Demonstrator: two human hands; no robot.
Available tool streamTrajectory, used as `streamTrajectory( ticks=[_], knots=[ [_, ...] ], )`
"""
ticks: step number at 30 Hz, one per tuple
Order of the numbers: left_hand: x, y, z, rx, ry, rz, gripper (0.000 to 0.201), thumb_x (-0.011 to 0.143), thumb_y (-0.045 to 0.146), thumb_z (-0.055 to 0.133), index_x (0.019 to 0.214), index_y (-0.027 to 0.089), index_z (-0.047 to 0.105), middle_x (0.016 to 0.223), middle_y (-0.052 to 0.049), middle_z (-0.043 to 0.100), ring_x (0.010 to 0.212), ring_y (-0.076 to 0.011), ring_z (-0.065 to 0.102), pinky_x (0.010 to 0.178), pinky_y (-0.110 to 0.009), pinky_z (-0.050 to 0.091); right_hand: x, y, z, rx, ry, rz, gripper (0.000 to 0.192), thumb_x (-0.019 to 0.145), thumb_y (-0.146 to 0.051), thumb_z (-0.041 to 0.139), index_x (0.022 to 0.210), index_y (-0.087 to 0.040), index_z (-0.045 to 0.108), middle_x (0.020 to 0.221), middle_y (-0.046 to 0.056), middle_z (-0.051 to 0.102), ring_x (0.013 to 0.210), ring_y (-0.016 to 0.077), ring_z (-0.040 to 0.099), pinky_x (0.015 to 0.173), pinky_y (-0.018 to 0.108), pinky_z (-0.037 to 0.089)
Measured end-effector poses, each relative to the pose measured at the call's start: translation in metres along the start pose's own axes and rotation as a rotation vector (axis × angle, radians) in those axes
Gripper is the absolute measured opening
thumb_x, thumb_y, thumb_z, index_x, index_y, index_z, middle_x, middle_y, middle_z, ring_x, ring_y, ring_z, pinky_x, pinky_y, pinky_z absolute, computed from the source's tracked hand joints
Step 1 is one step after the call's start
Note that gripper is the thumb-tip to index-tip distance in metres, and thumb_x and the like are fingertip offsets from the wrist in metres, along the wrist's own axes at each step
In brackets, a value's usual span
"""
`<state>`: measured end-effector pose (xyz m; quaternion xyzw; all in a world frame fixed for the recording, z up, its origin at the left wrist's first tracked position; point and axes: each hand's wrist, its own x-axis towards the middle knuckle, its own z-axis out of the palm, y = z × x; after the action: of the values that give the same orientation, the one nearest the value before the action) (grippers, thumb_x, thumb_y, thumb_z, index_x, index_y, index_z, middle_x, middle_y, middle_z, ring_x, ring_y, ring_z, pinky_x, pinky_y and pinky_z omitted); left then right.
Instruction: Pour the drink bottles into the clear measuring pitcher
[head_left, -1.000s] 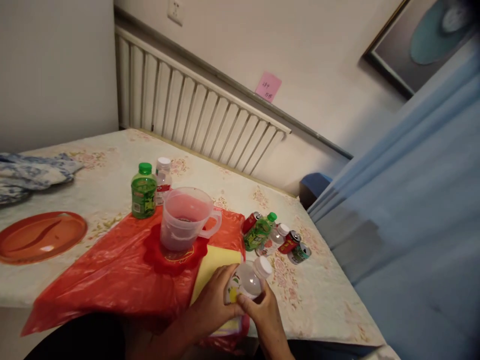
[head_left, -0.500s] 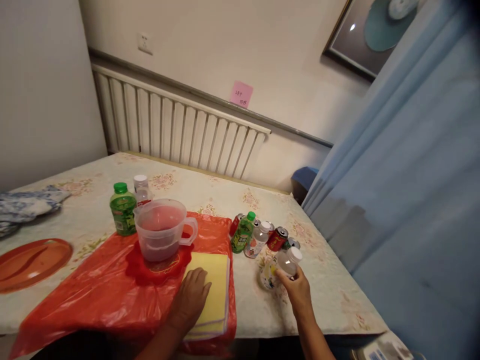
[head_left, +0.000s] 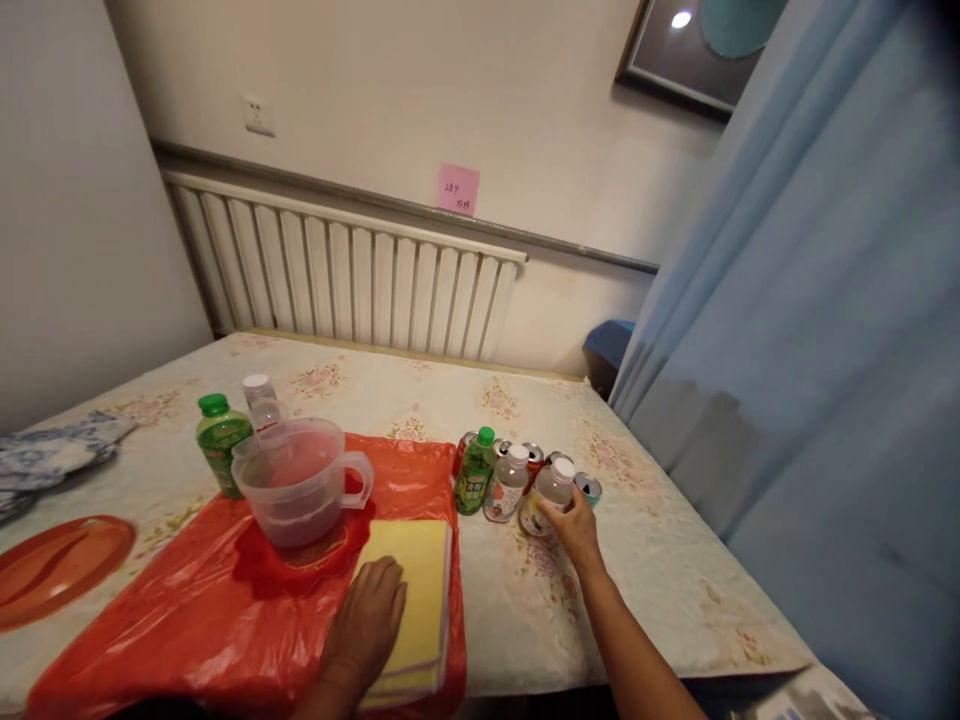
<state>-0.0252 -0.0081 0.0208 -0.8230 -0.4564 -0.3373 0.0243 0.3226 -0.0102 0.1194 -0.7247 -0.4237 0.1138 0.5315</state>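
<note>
Bottle (head_left: 553, 492): upright, capped, beside another bottle (head_left: 507, 482).
Right hand (head_left: 577, 528): my grip closed round it.
Left hand (head_left: 367, 630): flat, open on yellow pad (head_left: 416, 575), farther off.

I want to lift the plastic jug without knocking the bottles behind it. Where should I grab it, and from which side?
Take the jug by its handle, coming in from the right. The loop juts out over the red bag toward the open side, facing away from the green bottle and the clear bottle standing close at its back left. The jug stands upright, so a side grip probably keeps it level.
</note>
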Motion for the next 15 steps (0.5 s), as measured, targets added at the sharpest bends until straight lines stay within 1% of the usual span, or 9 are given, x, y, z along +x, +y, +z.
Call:
streamTrajectory(
  ticks=[2, 4, 8, 12, 15],
  knots=[
    [0.001, 0.001, -0.001, 0.0, -0.004, -0.002, 0.016, 0.095, 0.028, 0.046, 0.101, 0.023, 0.06, 0.104, -0.006, 0.066, 0.098, -0.0243, 0.062, 0.089, -0.041, 0.052, 0.003, 0.008, 0.007, 0.04, -0.025, -0.002, 0.061, 0.058, -0.043, 0.071, 0.11, -0.012, 0.065, 0.103, 0.014, 0.073, 0.09, 0.0296, 0.068, 0.081, 0.039, 0.052],
    [0.001, 0.001, -0.002, 0.001, -0.004, 0.0, 0.016, 0.096, 0.029, 0.046, 0.102, 0.023, 0.06, 0.104, -0.006, 0.066, 0.097, -0.0242, 0.062, 0.089, -0.041, 0.052, 0.003, 0.018, 0.013, 0.082, -0.044, -0.003, 0.066, 0.059, -0.043, 0.071, 0.117, -0.012, 0.063, 0.109, 0.014, 0.072, 0.093, 0.0286, 0.068, 0.083, 0.039, 0.053],
    [0.001, 0.001, -0.003, 0.004, -0.02, 0.0, 0.017, 0.096, 0.029, 0.045, 0.103, 0.022, 0.059, 0.105, -0.007, 0.065, 0.098, -0.024, 0.062, 0.089, -0.041, 0.052, -0.008, 0.04, 0.023, 0.139, -0.039, 0.035, 0.074, 0.059, -0.041, 0.071, 0.126, -0.012, 0.057, 0.118, 0.015, 0.069, 0.102, 0.0286, 0.068, 0.086, 0.039, 0.054],
    [0.002, 0.002, -0.003, 0.004, -0.024, 0.011, 0.017, 0.097, 0.03, 0.044, 0.104, 0.022, 0.058, 0.105, -0.007, 0.065, 0.098, -0.0238, 0.061, 0.089, -0.041, 0.052, -0.026, 0.058, 0.028, 0.164, -0.022, 0.074, 0.075, 0.059, -0.04, 0.069, 0.127, -0.011, 0.055, 0.118, 0.016, 0.07, 0.103, 0.0284, 0.069, 0.087, 0.038, 0.055],
    [0.003, 0.002, -0.003, 0.009, -0.015, 0.014, 0.019, 0.097, 0.032, 0.044, 0.103, 0.022, 0.059, 0.105, -0.007, 0.065, 0.098, -0.0234, 0.062, 0.088, -0.04, 0.053, -0.032, 0.065, 0.029, 0.153, -0.007, 0.074, 0.071, 0.06, -0.04, 0.068, 0.124, -0.012, 0.058, 0.117, 0.016, 0.07, 0.1, 0.0282, 0.07, 0.087, 0.039, 0.055]
  ],
)
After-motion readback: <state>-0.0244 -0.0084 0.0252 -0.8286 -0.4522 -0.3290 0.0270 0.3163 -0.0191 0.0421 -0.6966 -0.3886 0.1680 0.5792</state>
